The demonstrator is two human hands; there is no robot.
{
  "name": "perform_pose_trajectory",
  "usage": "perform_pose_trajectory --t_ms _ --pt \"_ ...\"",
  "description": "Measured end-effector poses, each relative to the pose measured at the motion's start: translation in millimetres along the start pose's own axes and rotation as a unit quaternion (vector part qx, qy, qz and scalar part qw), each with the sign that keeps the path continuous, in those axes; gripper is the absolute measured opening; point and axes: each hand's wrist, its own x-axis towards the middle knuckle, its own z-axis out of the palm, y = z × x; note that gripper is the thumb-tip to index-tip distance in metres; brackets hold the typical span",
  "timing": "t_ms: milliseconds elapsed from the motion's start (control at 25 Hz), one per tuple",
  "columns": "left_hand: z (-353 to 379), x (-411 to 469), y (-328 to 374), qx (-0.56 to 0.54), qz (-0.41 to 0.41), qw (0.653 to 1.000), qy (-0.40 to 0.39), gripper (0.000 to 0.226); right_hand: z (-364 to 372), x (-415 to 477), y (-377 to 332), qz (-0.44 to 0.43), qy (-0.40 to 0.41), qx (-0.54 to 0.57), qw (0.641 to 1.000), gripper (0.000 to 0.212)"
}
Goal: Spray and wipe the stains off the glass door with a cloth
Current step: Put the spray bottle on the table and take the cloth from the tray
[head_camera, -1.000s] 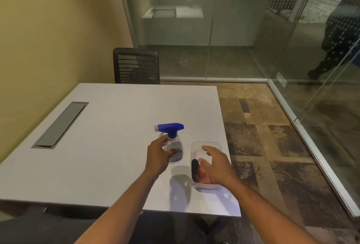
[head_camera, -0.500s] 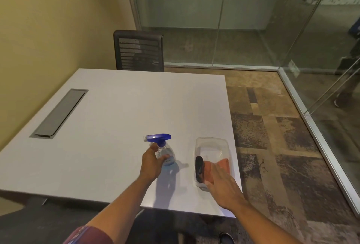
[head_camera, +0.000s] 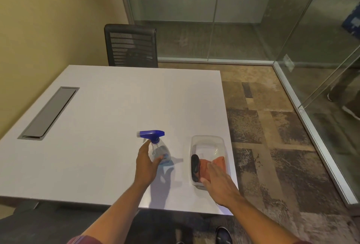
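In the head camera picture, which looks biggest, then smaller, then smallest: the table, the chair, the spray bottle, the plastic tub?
1. table
2. chair, though it stands farther away
3. plastic tub and spray bottle look nearly alike; the tub seems slightly bigger.

Cloth [head_camera: 214, 165]: near part hidden under right hand [head_camera: 218, 183]. Dark object [head_camera: 195, 167] in tub [head_camera: 207, 139]: identity unclear. Right fingertips: hidden; grip unreadable. Shoe [head_camera: 224, 236]: cut by bottom edge.

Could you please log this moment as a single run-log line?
stage: pickup | left hand: gripping spray bottle on table | right hand: reaching onto orange cloth in clear tub | glass door: not yet sprayed
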Motion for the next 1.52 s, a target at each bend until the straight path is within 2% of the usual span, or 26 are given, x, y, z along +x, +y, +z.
perform_pose_trajectory --t_ms 80,160,240,320,400,440,560,640,720,840,960,1080,1160,1320,1400,1520 --pt "8 -17 4 -0.001 -0.022 0.998 0.059 0.078 -3 1 -1 -0.003 0.008 -0.008 1.0 0.059" --pt "20 -36 11 0.028 -0.043 0.992 0.111 0.068 -5 3 -2 -0.013 0.017 -0.013 1.0 0.054" --pt "37 -55 16 0.047 -0.066 0.989 0.125 0.056 -8 7 -1 -0.016 0.027 -0.021 0.999 0.048" --pt "54 -71 17 0.068 -0.057 0.992 0.088 0.047 -11 13 -1 -0.013 0.037 -0.04 0.998 0.048" --pt "67 -78 17 0.093 0.013 0.995 0.011 0.049 -14 21 0 -0.017 0.047 -0.067 0.997 0.053" --pt "71 -77 17 0.116 0.058 0.991 -0.038 0.057 -17 25 1 -0.022 0.052 -0.084 0.995 0.055" --pt "78 -55 22 0.252 0.154 0.939 -0.178 0.099 -24 36 6 -0.03 0.064 -0.143 0.987 0.058" --pt "83 -38 23 0.332 0.183 0.897 -0.226 0.115 -28 43 8 -0.035 0.057 -0.195 0.978 0.057" --pt "88 -26 22 0.378 0.187 0.869 -0.258 0.125 -32 49 9 -0.033 0.049 -0.242 0.968 0.057" --pt "94 -15 20 0.416 0.187 0.844 -0.282 0.127 -36 54 8 -0.031 0.033 -0.298 0.953 0.056" --pt "97 -14 18 0.428 0.186 0.838 -0.282 0.124 -35 55 11 -0.03 0.009 -0.366 0.93 0.062" --pt "97 -16 17 0.438 0.183 0.837 -0.272 0.122 -34 54 11 -0.02 -0.014 -0.385 0.923 0.054" --pt "99 -16 17 0.446 0.18 0.835 -0.267 0.121 -37 54 5 -0.005 -0.021 -0.365 0.931 0.045" --pt "102 -12 13 0.447 0.176 0.834 -0.272 0.124 -48 54 -3 0.015 0.012 -0.228 0.973 0.036" --pt "103 -10 8 0.448 0.182 0.833 -0.269 0.127 -50 48 -5 0.022 0.037 -0.129 0.991 0.04" --pt "107 -7 8 0.442 0.188 0.837 -0.263 0.127 -63 38 -6 0.047 0.067 0.0 0.997 0.053"
